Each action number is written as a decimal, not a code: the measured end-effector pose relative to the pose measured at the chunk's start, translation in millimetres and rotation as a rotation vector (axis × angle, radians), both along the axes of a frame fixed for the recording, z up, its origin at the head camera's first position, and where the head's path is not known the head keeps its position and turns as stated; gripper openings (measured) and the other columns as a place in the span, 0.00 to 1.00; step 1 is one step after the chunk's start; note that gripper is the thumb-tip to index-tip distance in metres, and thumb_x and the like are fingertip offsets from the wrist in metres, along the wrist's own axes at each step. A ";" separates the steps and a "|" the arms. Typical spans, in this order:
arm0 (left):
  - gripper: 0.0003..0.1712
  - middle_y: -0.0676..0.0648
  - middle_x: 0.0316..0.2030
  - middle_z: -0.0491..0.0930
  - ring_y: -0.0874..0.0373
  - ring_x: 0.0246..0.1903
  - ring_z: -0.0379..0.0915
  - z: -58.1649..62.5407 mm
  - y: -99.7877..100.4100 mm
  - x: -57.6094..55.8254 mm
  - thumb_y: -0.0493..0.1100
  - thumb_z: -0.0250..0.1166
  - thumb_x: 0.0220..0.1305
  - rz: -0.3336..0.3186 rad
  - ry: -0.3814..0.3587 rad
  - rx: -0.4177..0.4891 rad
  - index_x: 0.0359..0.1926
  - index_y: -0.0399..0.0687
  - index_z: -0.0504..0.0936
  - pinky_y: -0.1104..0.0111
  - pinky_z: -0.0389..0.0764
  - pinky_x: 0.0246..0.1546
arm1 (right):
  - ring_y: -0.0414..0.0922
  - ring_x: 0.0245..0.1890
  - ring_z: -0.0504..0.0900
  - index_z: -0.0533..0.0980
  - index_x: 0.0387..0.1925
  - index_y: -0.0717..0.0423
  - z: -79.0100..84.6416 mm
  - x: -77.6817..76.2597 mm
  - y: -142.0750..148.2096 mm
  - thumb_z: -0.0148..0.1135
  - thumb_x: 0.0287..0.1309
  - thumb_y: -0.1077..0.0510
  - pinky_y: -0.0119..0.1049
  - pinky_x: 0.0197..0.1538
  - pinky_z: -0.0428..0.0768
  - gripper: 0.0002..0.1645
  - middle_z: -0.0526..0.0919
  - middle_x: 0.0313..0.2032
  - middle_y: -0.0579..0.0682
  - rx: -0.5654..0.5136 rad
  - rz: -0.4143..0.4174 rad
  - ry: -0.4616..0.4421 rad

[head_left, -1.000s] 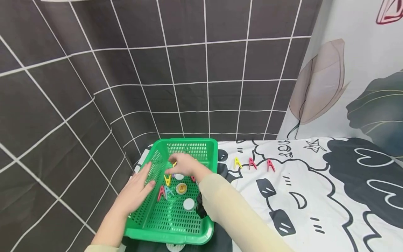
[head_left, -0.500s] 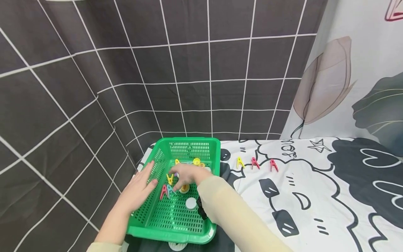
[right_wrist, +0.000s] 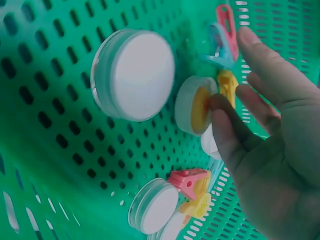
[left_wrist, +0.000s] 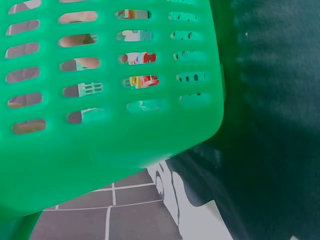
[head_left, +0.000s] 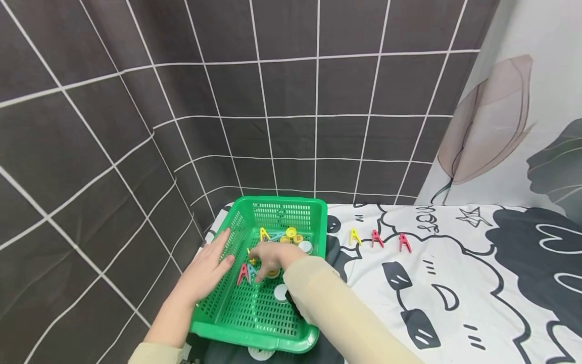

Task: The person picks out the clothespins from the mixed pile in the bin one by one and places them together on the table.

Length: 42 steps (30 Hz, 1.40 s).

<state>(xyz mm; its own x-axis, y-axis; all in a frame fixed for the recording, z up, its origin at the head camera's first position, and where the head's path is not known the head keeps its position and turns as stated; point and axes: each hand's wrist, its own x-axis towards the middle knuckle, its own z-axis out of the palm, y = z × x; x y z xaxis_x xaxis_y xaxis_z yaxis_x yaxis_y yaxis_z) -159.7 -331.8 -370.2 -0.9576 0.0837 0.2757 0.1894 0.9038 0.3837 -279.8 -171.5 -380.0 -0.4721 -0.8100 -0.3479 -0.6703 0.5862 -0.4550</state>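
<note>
My right hand (head_left: 273, 254) reaches down into a green plastic basket (head_left: 234, 331), fingers partly bent and thumb apart. In the right wrist view its fingertips hover beside a yellow clothespin (right_wrist: 228, 86), with nothing held. The thumb comes close to a blue clothespin (right_wrist: 220, 47) and a pink clothespin (right_wrist: 228, 24). A small round tub with a yellow top (right_wrist: 201, 106) overlaps the lower fingers. My left hand (head_left: 204, 268) rests along the basket's left rim, fingers straight; the left wrist view shows only the basket's slotted wall (left_wrist: 110, 142) there.
A white-lidded tub (head_left: 281, 293) stands in the basket's near half. More tubs and a yellow clothespin (head_left: 264, 234) lie toward its back. Outside, on the printed cloth, a yellow clothespin (head_left: 355, 236) and two red clothespins (head_left: 377, 238) form a row. A tiled-pattern curtain (head_left: 286, 136) hangs behind.
My right hand has come from the basket's back toward the clothespins at the left middle. The left hand keeps its place on the rim. The whole head view has shifted slightly.
</note>
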 end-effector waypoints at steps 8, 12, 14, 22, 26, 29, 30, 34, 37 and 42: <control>0.35 0.34 0.68 0.54 0.38 0.66 0.52 1.8 1.2 0.5 0.47 0.49 0.71 0.002 -0.008 0.008 0.71 0.33 0.50 0.42 0.49 0.64 | 0.44 0.57 0.70 0.71 0.60 0.41 -2.5 1.5 -2.8 0.73 0.46 0.47 0.41 0.56 0.72 0.37 0.72 0.56 0.44 0.059 0.024 0.059; 0.35 0.34 0.68 0.54 0.38 0.66 0.51 2.8 0.6 -0.7 0.48 0.48 0.72 0.000 -0.005 0.003 0.71 0.34 0.50 0.43 0.49 0.64 | 0.45 0.60 0.67 0.70 0.61 0.36 -2.3 1.6 -4.0 0.73 0.47 0.49 0.44 0.58 0.71 0.37 0.68 0.61 0.43 0.098 0.017 0.078; 0.35 0.35 0.69 0.53 0.38 0.66 0.51 3.1 0.2 -1.3 0.48 0.48 0.72 -0.004 -0.003 0.003 0.71 0.34 0.50 0.43 0.49 0.64 | 0.45 0.61 0.66 0.70 0.60 0.34 -1.8 1.8 -4.6 0.73 0.47 0.50 0.46 0.58 0.71 0.37 0.66 0.62 0.43 0.108 -0.001 0.070; 0.35 0.35 0.69 0.53 0.39 0.66 0.51 1.0 -1.2 -1.9 0.49 0.48 0.72 -0.010 -0.006 0.005 0.71 0.35 0.49 0.43 0.50 0.64 | 0.47 0.62 0.66 0.71 0.59 0.33 -4.5 2.5 -8.6 0.73 0.48 0.52 0.49 0.60 0.68 0.35 0.66 0.62 0.44 0.126 0.021 0.075; 0.35 0.36 0.69 0.52 0.39 0.67 0.50 0.7 -2.1 -1.7 0.49 0.48 0.72 -0.005 -0.009 0.007 0.71 0.36 0.49 0.44 0.49 0.65 | 0.46 0.59 0.69 0.72 0.56 0.34 -6.1 1.9 -11.1 0.74 0.46 0.53 0.46 0.58 0.70 0.34 0.69 0.59 0.43 0.122 0.043 0.083; 0.36 0.36 0.69 0.52 0.39 0.67 0.50 0.9 -2.4 -2.1 0.50 0.47 0.72 -0.008 -0.010 0.004 0.71 0.35 0.49 0.44 0.49 0.65 | 0.45 0.57 0.71 0.72 0.57 0.36 -7.3 1.9 -12.0 0.75 0.44 0.50 0.45 0.57 0.71 0.36 0.73 0.56 0.42 0.113 0.036 0.067; 0.36 0.36 0.69 0.52 0.39 0.66 0.51 1.0 -2.5 -2.3 0.52 0.46 0.72 -0.010 -0.011 0.002 0.71 0.35 0.49 0.44 0.49 0.65 | 0.45 0.57 0.71 0.71 0.57 0.36 -7.7 1.9 -12.2 0.75 0.43 0.49 0.45 0.57 0.71 0.37 0.74 0.55 0.42 0.109 0.035 0.061; 0.37 0.35 0.69 0.52 0.39 0.66 0.51 2.3 -3.5 -2.9 0.55 0.44 0.73 -0.008 -0.010 -0.003 0.71 0.35 0.49 0.45 0.49 0.65 | 0.46 0.58 0.71 0.71 0.59 0.38 -7.5 2.7 -14.1 0.74 0.42 0.46 0.47 0.58 0.70 0.39 0.75 0.55 0.42 0.104 0.020 0.058; 0.38 0.35 0.69 0.52 0.38 0.66 0.51 3.0 -3.6 -2.8 0.56 0.44 0.73 -0.007 -0.010 0.002 0.71 0.35 0.49 0.45 0.48 0.65 | 0.46 0.59 0.71 0.70 0.60 0.37 -6.4 4.4 -14.8 0.75 0.43 0.47 0.49 0.58 0.70 0.39 0.75 0.56 0.41 0.110 0.007 0.061; 0.37 0.35 0.69 0.52 0.38 0.66 0.50 2.7 -2.1 -2.0 0.54 0.45 0.73 -0.010 -0.013 0.013 0.71 0.35 0.49 0.45 0.48 0.65 | 0.45 0.59 0.70 0.68 0.62 0.37 -9.1 8.9 -16.2 0.75 0.44 0.49 0.46 0.59 0.70 0.41 0.74 0.57 0.40 0.093 0.009 0.032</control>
<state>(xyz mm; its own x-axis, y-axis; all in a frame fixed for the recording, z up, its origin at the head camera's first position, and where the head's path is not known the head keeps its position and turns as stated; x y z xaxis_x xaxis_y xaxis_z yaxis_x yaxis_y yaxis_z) -161.7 -333.9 -367.5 -0.9602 0.0895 0.2644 0.1931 0.8970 0.3977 -270.9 -187.7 -389.1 -0.4770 -0.7793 -0.4064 -0.6891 0.6187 -0.3774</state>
